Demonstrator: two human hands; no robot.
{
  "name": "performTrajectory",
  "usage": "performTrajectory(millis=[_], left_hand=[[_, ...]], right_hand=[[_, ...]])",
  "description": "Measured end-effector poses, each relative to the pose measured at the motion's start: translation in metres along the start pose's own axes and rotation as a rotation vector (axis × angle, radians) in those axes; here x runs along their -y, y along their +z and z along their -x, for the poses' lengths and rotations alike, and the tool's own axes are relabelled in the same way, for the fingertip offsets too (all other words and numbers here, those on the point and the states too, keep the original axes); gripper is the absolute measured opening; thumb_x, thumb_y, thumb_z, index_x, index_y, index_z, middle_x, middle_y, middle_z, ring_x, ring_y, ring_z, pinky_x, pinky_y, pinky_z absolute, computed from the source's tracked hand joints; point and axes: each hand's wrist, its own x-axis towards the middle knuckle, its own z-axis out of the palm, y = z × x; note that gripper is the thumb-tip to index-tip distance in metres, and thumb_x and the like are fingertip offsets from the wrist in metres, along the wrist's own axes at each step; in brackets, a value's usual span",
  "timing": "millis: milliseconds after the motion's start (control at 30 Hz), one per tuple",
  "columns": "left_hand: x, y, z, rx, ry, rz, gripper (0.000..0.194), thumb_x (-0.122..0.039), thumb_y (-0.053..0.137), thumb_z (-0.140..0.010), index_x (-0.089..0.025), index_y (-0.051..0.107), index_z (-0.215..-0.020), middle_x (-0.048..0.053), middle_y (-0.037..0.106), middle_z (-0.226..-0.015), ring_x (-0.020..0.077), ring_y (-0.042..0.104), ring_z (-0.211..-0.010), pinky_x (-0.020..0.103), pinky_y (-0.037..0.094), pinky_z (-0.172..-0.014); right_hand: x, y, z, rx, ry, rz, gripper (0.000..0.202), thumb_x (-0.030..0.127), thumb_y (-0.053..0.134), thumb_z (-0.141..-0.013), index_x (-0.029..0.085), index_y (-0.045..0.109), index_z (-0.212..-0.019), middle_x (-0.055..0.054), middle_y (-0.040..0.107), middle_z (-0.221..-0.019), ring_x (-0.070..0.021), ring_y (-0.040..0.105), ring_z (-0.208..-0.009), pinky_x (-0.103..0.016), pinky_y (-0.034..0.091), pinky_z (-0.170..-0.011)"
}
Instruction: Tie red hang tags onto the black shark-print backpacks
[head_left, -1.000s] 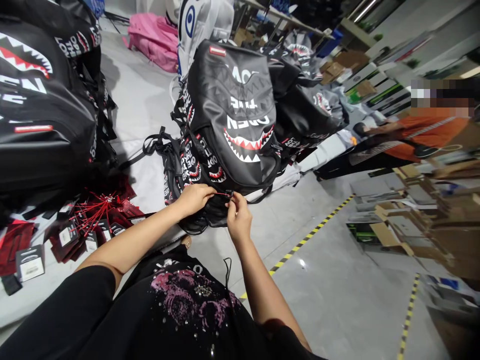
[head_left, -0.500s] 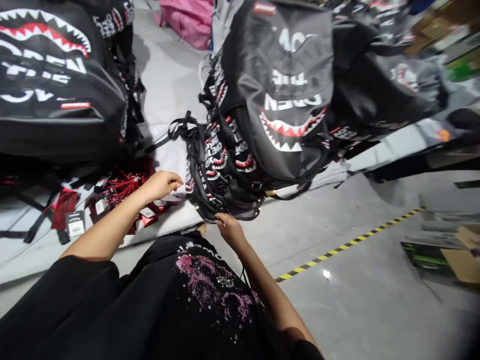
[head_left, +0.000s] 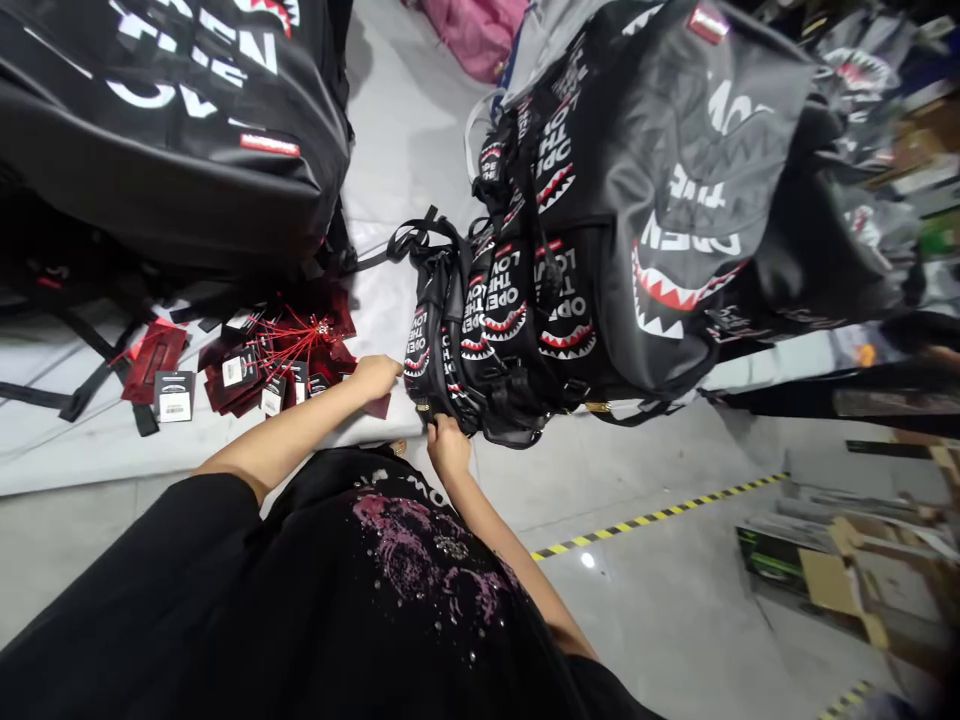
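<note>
My left hand [head_left: 377, 378] is closed, its fingertips pinching at the left edge of a small black bag [head_left: 418, 340] printed with white lettering and shark mouths. Below it, my right hand [head_left: 449, 447] has its thumb and fingers closed on the lower edge of the same bag, beside a gold-coloured metal piece. Exactly what the fingertips grip is partly hidden. The small bag lies at the table edge against a large black backpack [head_left: 637, 130] with a similar print, its thin strap trailing to the left.
Another large black backpack [head_left: 187, 170] lies at the upper left. Black-and-red hang tags [head_left: 240, 368] with red strings are spread on the white table [head_left: 397, 110]. A pink bag [head_left: 480, 35] sits behind. To the right are a striped floor line [head_left: 660, 515] and cardboard boxes [head_left: 832, 585].
The view has shifted, so the bags and floor appear displaced. My left hand has come up to the bag's left edge from a small gap. My right hand keeps hold of the lower edge.
</note>
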Motion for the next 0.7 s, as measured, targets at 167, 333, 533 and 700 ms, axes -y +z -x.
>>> performTrajectory(millis=[167,333,533,700], left_hand=[[0.009,0.007,-0.028,0.067,0.177,-0.050,0.028,-0.023,0.055,-0.082,-0.030,0.071,-0.103,0.003,0.071,-0.100,0.0172,0.063,-0.090,0.022,0.042,-0.073],[0.008,0.015,-0.040,0.126,0.329,0.013,0.027,-0.019,0.052,-0.081,-0.029,0.074,-0.093,0.002,0.072,-0.094,0.0164,0.062,-0.081,0.022,0.038,-0.065],[0.000,0.025,-0.054,0.206,0.331,0.215,0.027,-0.011,0.053,-0.074,-0.024,0.075,-0.082,-0.001,0.071,-0.077,0.0133,0.059,-0.068,0.021,0.037,-0.061],[-0.002,0.025,-0.054,0.302,0.277,0.267,0.027,-0.013,0.047,-0.079,-0.021,0.071,-0.088,-0.002,0.068,-0.069,0.0119,0.058,-0.062,0.021,0.040,-0.062]], right_hand=[[0.003,0.003,0.003,-0.010,0.024,-0.065,0.026,0.028,0.041,-0.095,0.020,0.053,-0.117,-0.008,0.059,-0.111,-0.0165,0.063,-0.090,-0.025,0.043,-0.072],[-0.004,0.009,0.005,-0.060,0.023,-0.159,0.028,0.026,0.040,-0.095,0.019,0.054,-0.118,-0.008,0.060,-0.112,-0.0174,0.062,-0.092,-0.026,0.043,-0.073],[0.010,0.003,-0.017,-0.143,-0.012,-0.141,0.035,0.033,0.032,-0.099,0.019,0.055,-0.120,-0.010,0.061,-0.109,-0.0168,0.061,-0.086,-0.025,0.039,-0.068],[0.033,-0.001,-0.034,-0.095,-0.032,-0.074,0.031,0.032,0.034,-0.098,0.019,0.060,-0.109,-0.010,0.062,-0.101,-0.0163,0.059,-0.077,-0.025,0.034,-0.060]])
